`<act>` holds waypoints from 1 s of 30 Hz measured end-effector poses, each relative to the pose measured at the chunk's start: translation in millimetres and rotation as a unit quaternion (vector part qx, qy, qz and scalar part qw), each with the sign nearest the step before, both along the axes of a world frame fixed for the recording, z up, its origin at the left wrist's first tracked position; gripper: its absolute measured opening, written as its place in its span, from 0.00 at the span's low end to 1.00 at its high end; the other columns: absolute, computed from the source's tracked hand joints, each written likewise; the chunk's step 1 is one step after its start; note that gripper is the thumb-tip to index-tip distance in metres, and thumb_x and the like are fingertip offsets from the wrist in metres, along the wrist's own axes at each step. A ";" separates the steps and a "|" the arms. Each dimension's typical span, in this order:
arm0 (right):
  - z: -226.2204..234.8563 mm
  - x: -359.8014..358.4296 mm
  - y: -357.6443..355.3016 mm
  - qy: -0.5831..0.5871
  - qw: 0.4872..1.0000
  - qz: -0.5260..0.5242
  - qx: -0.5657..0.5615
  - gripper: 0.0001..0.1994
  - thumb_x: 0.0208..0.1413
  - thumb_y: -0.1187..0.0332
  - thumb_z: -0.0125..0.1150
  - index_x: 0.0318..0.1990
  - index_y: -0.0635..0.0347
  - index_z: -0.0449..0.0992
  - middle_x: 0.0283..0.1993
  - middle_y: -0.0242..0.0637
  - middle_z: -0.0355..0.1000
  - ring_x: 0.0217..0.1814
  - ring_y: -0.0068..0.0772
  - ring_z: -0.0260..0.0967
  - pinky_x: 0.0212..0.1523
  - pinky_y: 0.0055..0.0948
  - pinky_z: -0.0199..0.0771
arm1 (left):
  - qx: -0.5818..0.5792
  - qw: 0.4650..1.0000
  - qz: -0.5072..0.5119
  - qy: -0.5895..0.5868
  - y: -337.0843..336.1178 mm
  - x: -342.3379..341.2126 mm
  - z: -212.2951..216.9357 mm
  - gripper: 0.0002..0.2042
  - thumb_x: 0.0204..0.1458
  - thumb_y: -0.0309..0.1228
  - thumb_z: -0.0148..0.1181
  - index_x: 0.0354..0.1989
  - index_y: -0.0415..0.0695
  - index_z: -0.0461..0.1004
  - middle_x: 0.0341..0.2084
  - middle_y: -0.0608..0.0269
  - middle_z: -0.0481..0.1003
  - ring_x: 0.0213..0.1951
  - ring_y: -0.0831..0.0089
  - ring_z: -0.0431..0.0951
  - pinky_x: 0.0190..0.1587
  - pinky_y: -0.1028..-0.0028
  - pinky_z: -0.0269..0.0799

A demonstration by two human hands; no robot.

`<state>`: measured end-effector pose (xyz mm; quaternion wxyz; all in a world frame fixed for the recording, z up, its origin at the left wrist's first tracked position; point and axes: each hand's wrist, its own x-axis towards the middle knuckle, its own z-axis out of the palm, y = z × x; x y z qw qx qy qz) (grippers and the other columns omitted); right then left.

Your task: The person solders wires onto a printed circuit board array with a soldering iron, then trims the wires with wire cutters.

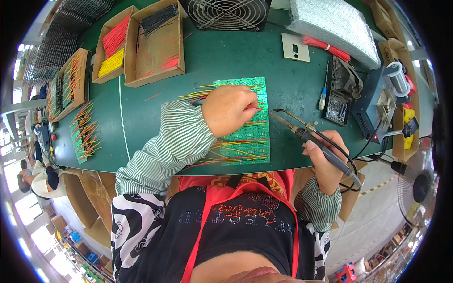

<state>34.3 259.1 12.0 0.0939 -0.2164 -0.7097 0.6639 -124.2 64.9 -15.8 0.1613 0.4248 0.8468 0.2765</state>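
A green circuit board panel (259, 134) lies on the bench in front of me, with rows of red, yellow and black wires (240, 153) sticking out toward the left. Over its upper half, my left hand (227, 112) is closed in a pinch on a short red wire (255, 108), its end near the panel's right edge. My right hand (324, 153) grips a soldering iron (330, 158) with a curved solder feed tube (291, 115) attached. The iron's tip points at the right side of the board, close to the fingers of my left hand.
Cardboard boxes of wires (155, 52) stand at the back left. Wired boards (85, 134) lie on the left. A fan (226, 13) sits at the back. To the right are a black parts tray (339, 92), a screwdriver (322, 99) and a soldering station (373, 108) with a solder spool (397, 79).
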 end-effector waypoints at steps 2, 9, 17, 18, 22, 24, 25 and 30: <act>1.2 3.1 -1.6 -0.002 1.000 0.008 0.003 0.08 0.44 0.78 0.61 0.33 0.69 0.71 0.26 0.35 0.72 0.26 0.20 0.69 0.27 0.17 0.68 | -0.001 1.000 0.003 -0.003 -2.8 1.1 0.2 0.06 0.46 0.31 0.58 0.25 0.41 0.74 0.25 0.56 0.73 0.30 0.58 0.74 0.32 0.63 0.69; -4.6 18.0 -8.8 -0.016 0.997 0.026 0.066 0.09 0.41 0.76 0.64 0.31 0.66 0.72 0.25 0.32 0.72 0.25 0.17 0.68 0.27 0.17 0.68 | 0.065 0.994 0.065 0.064 -35.8 7.5 27.6 0.06 0.47 0.30 0.58 0.26 0.40 0.73 0.22 0.59 0.71 0.25 0.62 0.72 0.28 0.68 0.65; -6.6 10.7 -37.4 -0.001 0.992 0.117 0.038 0.08 0.41 0.74 0.64 0.30 0.65 0.73 0.23 0.32 0.72 0.23 0.16 0.66 0.25 0.19 0.67 | -0.028 0.998 0.055 -0.027 -73.7 32.7 15.9 0.06 0.46 0.30 0.60 0.26 0.41 0.73 0.22 0.59 0.73 0.27 0.63 0.74 0.28 0.68 0.67; -11.0 9.7 -39.5 0.005 0.992 0.116 0.057 0.08 0.41 0.74 0.64 0.30 0.65 0.73 0.23 0.32 0.71 0.23 0.16 0.66 0.25 0.19 0.67 | -0.035 0.996 0.065 -0.040 -73.7 32.5 14.6 0.06 0.46 0.31 0.60 0.26 0.41 0.73 0.22 0.60 0.73 0.27 0.62 0.74 0.28 0.68 0.67; -12.9 5.0 -46.4 0.005 0.994 0.112 0.017 0.08 0.41 0.75 0.64 0.30 0.65 0.73 0.23 0.31 0.71 0.23 0.16 0.66 0.25 0.19 0.67 | -0.028 0.997 0.061 -0.037 -75.9 30.7 7.7 0.06 0.46 0.31 0.60 0.26 0.41 0.73 0.23 0.60 0.73 0.27 0.62 0.74 0.28 0.67 0.67; -13.7 3.4 -46.6 0.007 0.989 0.143 0.035 0.07 0.43 0.80 0.61 0.32 0.67 0.72 0.25 0.34 0.72 0.27 0.19 0.69 0.29 0.19 0.70 | -0.025 0.997 0.055 -0.040 -76.6 29.1 8.4 0.06 0.45 0.31 0.60 0.26 0.41 0.73 0.23 0.60 0.73 0.27 0.62 0.74 0.28 0.67 0.67; -14.6 2.8 -48.2 0.006 0.989 0.143 0.035 0.07 0.43 0.80 0.61 0.32 0.67 0.72 0.25 0.34 0.72 0.27 0.19 0.69 0.29 0.19 0.70 | -0.022 0.998 0.049 -0.044 -76.7 28.4 8.7 0.06 0.45 0.31 0.60 0.26 0.42 0.73 0.23 0.59 0.73 0.28 0.62 0.74 0.28 0.66 0.67; -19.9 0.1 -52.5 0.007 0.992 0.121 0.029 0.08 0.41 0.75 0.64 0.30 0.65 0.73 0.24 0.32 0.71 0.23 0.17 0.66 0.25 0.19 0.67 | -0.027 0.996 0.052 -0.065 -76.3 26.1 10.6 0.06 0.45 0.32 0.57 0.25 0.42 0.74 0.23 0.58 0.73 0.29 0.58 0.74 0.31 0.62 0.68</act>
